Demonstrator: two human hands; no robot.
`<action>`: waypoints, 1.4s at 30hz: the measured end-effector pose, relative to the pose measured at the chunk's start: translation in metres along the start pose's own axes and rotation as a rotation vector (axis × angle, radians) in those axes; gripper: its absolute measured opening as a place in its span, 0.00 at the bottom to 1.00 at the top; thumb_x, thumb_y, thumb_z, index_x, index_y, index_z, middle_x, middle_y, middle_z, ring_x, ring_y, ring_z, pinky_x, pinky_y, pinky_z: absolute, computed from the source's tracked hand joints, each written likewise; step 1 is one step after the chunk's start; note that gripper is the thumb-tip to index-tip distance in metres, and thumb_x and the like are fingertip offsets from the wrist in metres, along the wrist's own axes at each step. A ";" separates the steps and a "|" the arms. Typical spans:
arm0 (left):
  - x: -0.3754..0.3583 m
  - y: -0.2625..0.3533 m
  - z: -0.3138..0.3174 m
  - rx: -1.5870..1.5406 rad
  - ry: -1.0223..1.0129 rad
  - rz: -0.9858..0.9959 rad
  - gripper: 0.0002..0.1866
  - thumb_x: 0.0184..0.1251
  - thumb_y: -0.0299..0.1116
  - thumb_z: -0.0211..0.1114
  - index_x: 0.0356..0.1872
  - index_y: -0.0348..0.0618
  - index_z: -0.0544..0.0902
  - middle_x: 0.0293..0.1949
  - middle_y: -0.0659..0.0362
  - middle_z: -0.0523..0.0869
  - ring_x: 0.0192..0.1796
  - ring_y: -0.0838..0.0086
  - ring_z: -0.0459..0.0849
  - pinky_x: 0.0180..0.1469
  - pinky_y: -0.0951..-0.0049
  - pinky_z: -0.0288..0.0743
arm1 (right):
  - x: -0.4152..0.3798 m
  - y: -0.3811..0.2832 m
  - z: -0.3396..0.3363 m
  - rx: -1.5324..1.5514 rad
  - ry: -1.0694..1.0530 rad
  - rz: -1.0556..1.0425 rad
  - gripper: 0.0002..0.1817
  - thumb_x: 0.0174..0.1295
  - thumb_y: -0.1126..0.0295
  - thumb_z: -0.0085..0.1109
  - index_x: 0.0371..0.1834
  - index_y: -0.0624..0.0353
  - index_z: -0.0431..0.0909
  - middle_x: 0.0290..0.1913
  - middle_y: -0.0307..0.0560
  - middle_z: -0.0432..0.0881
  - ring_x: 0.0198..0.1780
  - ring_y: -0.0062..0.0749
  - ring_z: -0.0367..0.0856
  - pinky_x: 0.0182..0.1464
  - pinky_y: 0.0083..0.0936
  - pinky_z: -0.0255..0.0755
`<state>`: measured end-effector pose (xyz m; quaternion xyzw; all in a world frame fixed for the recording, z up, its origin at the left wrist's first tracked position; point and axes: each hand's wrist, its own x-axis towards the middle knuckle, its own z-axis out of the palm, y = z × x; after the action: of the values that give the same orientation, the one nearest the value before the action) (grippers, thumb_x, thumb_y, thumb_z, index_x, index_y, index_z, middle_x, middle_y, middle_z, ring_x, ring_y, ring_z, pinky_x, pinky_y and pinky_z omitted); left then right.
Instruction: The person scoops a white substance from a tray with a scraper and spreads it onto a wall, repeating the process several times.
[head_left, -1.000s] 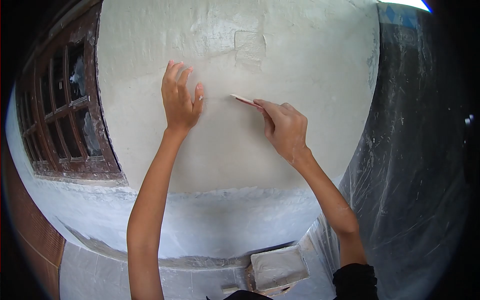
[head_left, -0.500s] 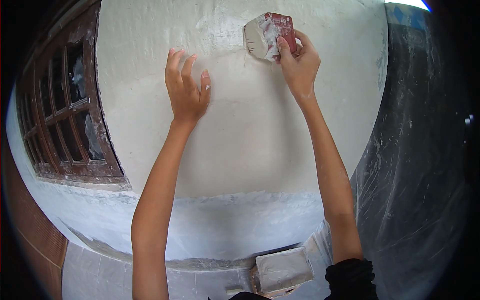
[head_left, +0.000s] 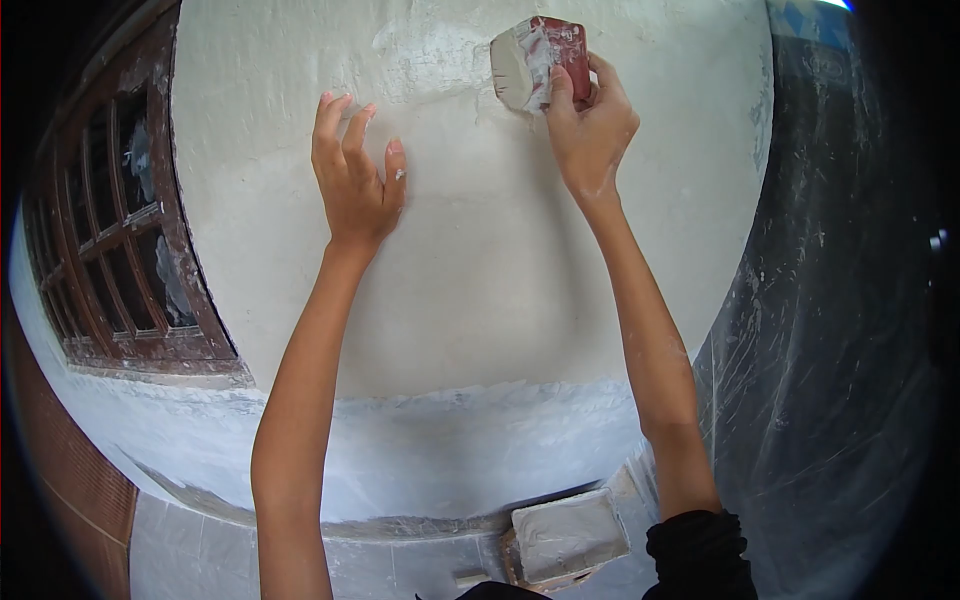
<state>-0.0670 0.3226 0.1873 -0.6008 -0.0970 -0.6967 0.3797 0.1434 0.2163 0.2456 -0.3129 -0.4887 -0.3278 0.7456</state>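
Note:
My right hand point(head_left: 597, 130) grips a red putty spreader point(head_left: 568, 48) at the upper part of the wall, thumb on its near face and fingers behind. Pale wet putty coats the spreader's left part, which lies close against the plastered wall point(head_left: 480, 270). To the left, my left hand point(head_left: 352, 180) is raised in front of the same wall, its fingers apart and holding nothing. A white smear shows on its thumb. Between and above the hands, the wall surface has uneven, shiny putty marks.
A brown wooden window point(head_left: 130, 220) with dark panes is at the left. Dark sheeting point(head_left: 830, 330) hangs at the right. Below, a container of pale putty point(head_left: 570, 537) stands on the grey tiled floor point(head_left: 200, 560), near the wall's bluish-white lower band point(head_left: 470, 450).
The view has shifted slightly, with the window farther left. My left hand appears a little farther left, while the spreader in my right hand sits slightly higher.

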 end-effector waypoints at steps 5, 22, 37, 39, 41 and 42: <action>0.001 -0.001 0.002 -0.009 0.022 -0.019 0.25 0.72 0.34 0.56 0.68 0.45 0.61 0.68 0.47 0.63 0.75 0.46 0.58 0.71 0.46 0.57 | 0.018 0.017 -0.026 -0.091 0.080 0.038 0.17 0.61 0.70 0.62 0.51 0.69 0.80 0.29 0.54 0.87 0.28 0.35 0.86 0.37 0.28 0.78; -0.002 -0.002 0.003 -0.011 0.039 -0.031 0.26 0.70 0.35 0.58 0.66 0.49 0.64 0.67 0.48 0.66 0.74 0.47 0.61 0.70 0.47 0.60 | 0.022 0.057 -0.037 0.227 -0.013 0.407 0.17 0.67 0.71 0.63 0.55 0.69 0.77 0.27 0.42 0.84 0.23 0.19 0.75 0.27 0.21 0.71; -0.001 0.002 0.000 0.013 -0.023 -0.031 0.26 0.72 0.36 0.56 0.68 0.44 0.61 0.67 0.46 0.64 0.75 0.47 0.59 0.71 0.47 0.56 | 0.023 0.004 -0.033 0.116 0.073 0.197 0.15 0.64 0.71 0.62 0.51 0.68 0.79 0.28 0.51 0.87 0.27 0.31 0.84 0.35 0.27 0.76; 0.000 0.001 0.000 0.009 -0.004 -0.033 0.26 0.71 0.35 0.58 0.67 0.46 0.63 0.67 0.47 0.65 0.74 0.48 0.60 0.71 0.47 0.58 | 0.013 -0.022 -0.011 0.092 -0.051 0.073 0.16 0.61 0.71 0.63 0.50 0.68 0.79 0.29 0.56 0.86 0.29 0.39 0.86 0.37 0.31 0.77; 0.000 0.001 0.000 0.005 0.018 -0.036 0.26 0.69 0.35 0.59 0.66 0.49 0.64 0.67 0.49 0.65 0.74 0.49 0.61 0.70 0.47 0.59 | 0.009 -0.030 0.006 0.029 -0.115 0.030 0.17 0.63 0.69 0.63 0.53 0.67 0.81 0.28 0.48 0.87 0.24 0.23 0.80 0.33 0.22 0.74; 0.000 0.001 -0.001 -0.006 0.020 -0.046 0.26 0.69 0.34 0.59 0.66 0.49 0.64 0.67 0.49 0.65 0.74 0.48 0.61 0.70 0.47 0.59 | 0.012 -0.024 0.008 0.031 -0.115 0.034 0.17 0.63 0.69 0.63 0.53 0.67 0.81 0.28 0.48 0.87 0.24 0.23 0.80 0.33 0.22 0.74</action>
<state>-0.0668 0.3214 0.1867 -0.5924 -0.1049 -0.7117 0.3627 0.1236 0.2068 0.2626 -0.3280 -0.5303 -0.2888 0.7265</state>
